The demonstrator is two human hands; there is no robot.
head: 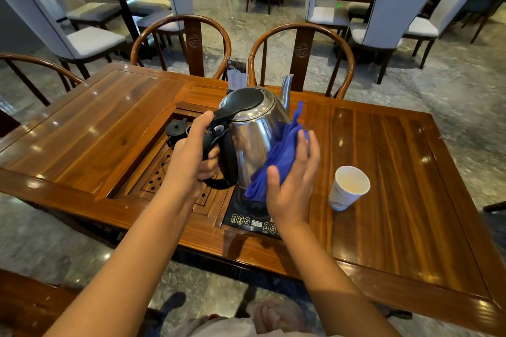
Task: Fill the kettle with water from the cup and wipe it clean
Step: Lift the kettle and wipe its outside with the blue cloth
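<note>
A steel kettle (253, 131) with a black lid and black handle is held tilted just above the black induction plate (247, 216) set into the wooden tea table (383, 172). My left hand (191, 153) is wrapped around its handle. A blue cloth (276, 156) lies against the kettle's right side, pressed there by my right hand (294, 180). The kettle's spout points away from me. To the right a white paper cup (348, 187) stands upright on the table and looks empty.
A small black teapot (176, 128) sits in the sunken slatted tea tray (156, 180) left of the kettle. A menu card stand (236, 75) is behind it. Two round-backed wooden chairs (301, 60) face me across the table.
</note>
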